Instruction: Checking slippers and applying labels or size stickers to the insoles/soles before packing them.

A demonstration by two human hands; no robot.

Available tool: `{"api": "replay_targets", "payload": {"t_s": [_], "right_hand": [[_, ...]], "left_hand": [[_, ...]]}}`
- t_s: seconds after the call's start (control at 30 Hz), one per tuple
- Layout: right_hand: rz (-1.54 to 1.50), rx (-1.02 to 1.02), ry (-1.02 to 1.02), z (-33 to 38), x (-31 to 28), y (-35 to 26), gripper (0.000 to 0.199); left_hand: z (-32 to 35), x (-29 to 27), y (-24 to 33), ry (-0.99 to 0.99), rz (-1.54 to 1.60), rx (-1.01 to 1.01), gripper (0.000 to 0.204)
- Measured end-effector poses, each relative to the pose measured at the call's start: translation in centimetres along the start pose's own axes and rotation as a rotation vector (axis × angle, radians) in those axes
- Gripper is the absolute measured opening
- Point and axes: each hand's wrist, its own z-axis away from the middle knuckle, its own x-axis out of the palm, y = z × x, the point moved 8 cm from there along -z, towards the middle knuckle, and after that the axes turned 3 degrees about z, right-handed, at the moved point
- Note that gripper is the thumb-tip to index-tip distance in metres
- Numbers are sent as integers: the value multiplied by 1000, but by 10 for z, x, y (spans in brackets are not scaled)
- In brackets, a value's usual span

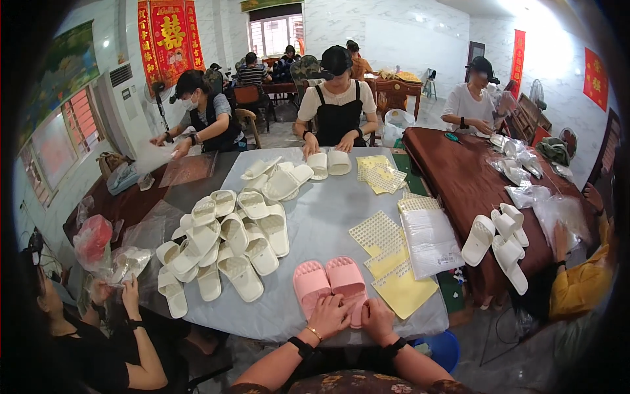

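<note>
Two pink slippers (328,284) lie side by side at the near edge of the grey surface (328,217), long axes running away from the person, toes pointing to the far side. The left hand (327,314) rests on the heel of the left slipper, its grip loosely closed on it; the right hand (375,320) lies on the right heel, grip likewise. White slippers (230,246) lie heaped to the left, too many to count.

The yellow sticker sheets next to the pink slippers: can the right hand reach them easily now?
Probably yes. The right hand rests on the pink slippers, and the yellow sticker sheets lie just beside it on the table, with nothing between them.
</note>
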Motion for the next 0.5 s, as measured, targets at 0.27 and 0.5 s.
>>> {"api": "replay_targets", "payload": {"t_s": [0.27, 0.5], "right_hand": [[13, -39, 42, 1, -1, -2, 7], [-10, -26, 54, 1, -3, -4, 5]], "left_hand": [[2, 4, -1, 32, -24, 18, 42], [5, 5, -3, 72, -7, 20, 44]]}}
